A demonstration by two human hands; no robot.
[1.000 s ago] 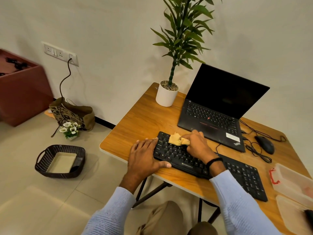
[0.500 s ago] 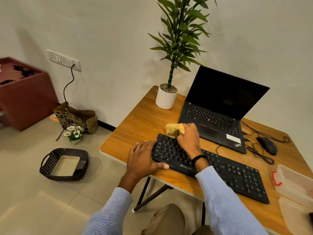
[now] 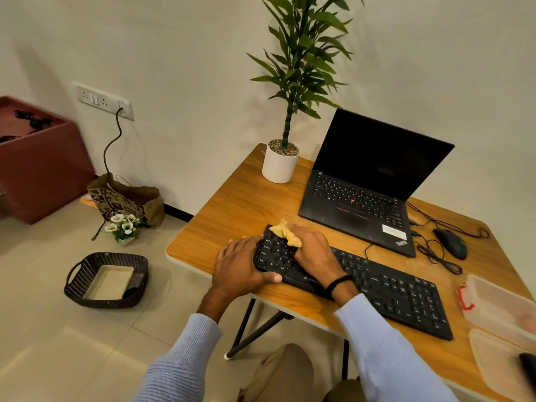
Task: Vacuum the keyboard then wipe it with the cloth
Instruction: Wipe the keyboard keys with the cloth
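- Two pale blue ribbed sleeves [image 3: 385,352] reach in from the near edge, over khaki-clad knees.
- The left hand [image 3: 240,265] lies flat and relaxed on the wooden counter [image 3: 232,210]. Its fingers stretch against the left end of the black keyboard [image 3: 391,294] and its thumb lies along the front edge; it grips nothing.
- The right hand [image 3: 314,250], with a black band [image 3: 338,284] at the wrist, rests on the left part of the keyboard. Its fingers are curled round a bunched yellow cloth [image 3: 285,232].
- The cloth sits on the keyboard's far left corner, sticking out past the knuckles.
- The keyboard lies slantwise near the counter's front edge, its right end nearest the camera.
- At the right edge, a clear plastic container [image 3: 499,309] with a red clasp stands beside a clear lid [image 3: 493,361].
- Further back, a black mouse [image 3: 451,243] sits among loose black cables [image 3: 435,253], right of an open black laptop [image 3: 362,198] with a dark screen.
- A white pot [image 3: 280,166] with a tall green plant stands at the counter's far left corner.
- On the floor to the left are a dark wicker basket [image 3: 107,281], small white flowers [image 3: 121,226], a printed paper bag [image 3: 127,200] and a red-brown box [image 3: 43,158].
- A cord runs up to a wall socket [image 3: 103,100].
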